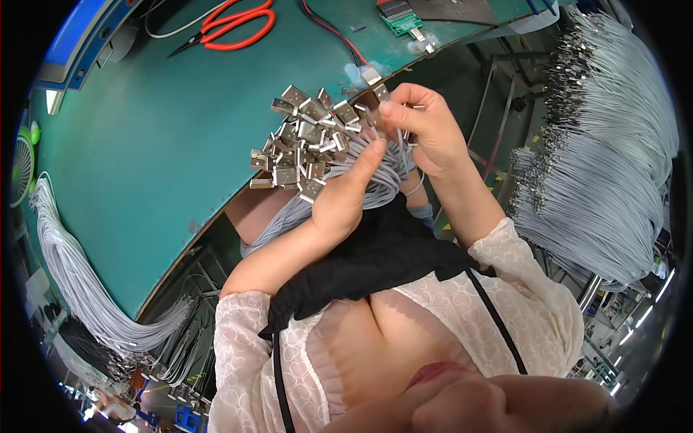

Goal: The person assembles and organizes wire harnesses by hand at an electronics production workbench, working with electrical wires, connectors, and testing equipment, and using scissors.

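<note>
My left hand (pixel 342 196) is wrapped round a thick bundle of grey USB cables (pixel 390 169), its thumb lying across them. Their bare metal USB plugs (pixel 309 131) fan out above the table's front edge, pointing many ways. Between thumb and fingertips my right hand (pixel 432 131) pinches a single USB plug (pixel 381 92), held up just beside the bundle. That plug's end is close to a small white socket (pixel 371 75) glued at the table edge, with red and black wires running from it. Whether plug and socket touch I cannot tell.
The green table (pixel 159 159) bears red-handled scissors (pixel 234 27) and a green circuit board (pixel 401 18). A blue machine (pixel 83 43) and a green fan (pixel 24 159) stand left. Grey cables (pixel 86 281) drape over the left edge; large cable stacks (pixel 599 166) hang at right.
</note>
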Demonstrator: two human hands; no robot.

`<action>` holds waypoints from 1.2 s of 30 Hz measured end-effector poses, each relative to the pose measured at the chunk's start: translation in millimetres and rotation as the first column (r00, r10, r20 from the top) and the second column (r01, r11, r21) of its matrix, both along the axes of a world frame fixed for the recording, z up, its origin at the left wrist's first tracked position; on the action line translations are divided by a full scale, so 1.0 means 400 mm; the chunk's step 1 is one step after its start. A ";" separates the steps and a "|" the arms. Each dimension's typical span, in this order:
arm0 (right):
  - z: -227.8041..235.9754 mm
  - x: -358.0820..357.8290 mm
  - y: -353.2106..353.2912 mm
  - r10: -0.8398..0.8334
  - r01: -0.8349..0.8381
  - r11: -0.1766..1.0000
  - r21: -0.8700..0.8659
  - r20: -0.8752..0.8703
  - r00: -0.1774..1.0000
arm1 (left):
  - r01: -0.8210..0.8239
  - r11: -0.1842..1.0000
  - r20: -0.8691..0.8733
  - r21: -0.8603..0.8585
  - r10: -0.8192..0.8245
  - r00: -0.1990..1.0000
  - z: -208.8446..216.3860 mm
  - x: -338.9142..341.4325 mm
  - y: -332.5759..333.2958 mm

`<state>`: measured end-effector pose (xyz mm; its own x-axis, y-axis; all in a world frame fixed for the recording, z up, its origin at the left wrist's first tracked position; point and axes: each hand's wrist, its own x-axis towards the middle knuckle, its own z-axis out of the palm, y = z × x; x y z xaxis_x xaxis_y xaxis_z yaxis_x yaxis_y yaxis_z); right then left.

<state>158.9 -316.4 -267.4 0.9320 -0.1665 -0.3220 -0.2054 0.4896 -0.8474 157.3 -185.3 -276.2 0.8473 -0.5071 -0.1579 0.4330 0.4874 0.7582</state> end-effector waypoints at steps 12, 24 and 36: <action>-0.017 0.013 -0.032 0.026 -0.025 0.998 0.065 -0.014 1.000 | -0.024 0.999 -0.231 0.022 0.028 0.973 0.021 0.009 -0.025; 0.007 0.012 -0.006 -0.023 0.030 0.993 0.114 -0.062 0.998 | -0.042 0.998 -0.289 -0.035 0.031 0.957 0.039 0.005 -0.018; 0.004 0.004 0.010 0.080 -0.049 0.919 -0.391 0.065 0.995 | -0.013 0.984 0.033 0.177 0.008 0.999 -0.015 0.009 -0.015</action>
